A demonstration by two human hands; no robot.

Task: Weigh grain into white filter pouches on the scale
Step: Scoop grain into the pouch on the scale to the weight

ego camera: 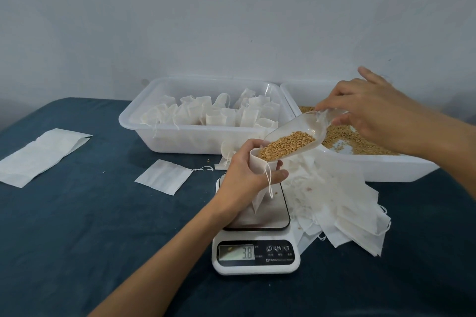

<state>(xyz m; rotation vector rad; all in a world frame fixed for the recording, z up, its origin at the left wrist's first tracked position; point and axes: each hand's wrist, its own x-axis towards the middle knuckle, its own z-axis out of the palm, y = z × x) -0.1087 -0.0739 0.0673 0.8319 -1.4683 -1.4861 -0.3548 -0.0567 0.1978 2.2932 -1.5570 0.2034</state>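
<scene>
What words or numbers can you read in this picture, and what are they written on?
"3.8" on the lit display of the scale.
"M" and "T" beside a power sign, on the scale's buttons.
The tiny print under the buttons and along the bottom of the black panel is too small and blurred to read.
Nothing is written on the pouches, the tubs or the scoop.

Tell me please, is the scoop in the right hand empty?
No, the clear scoop held by the right hand carries golden grain at its front end, over the pouch.
</scene>
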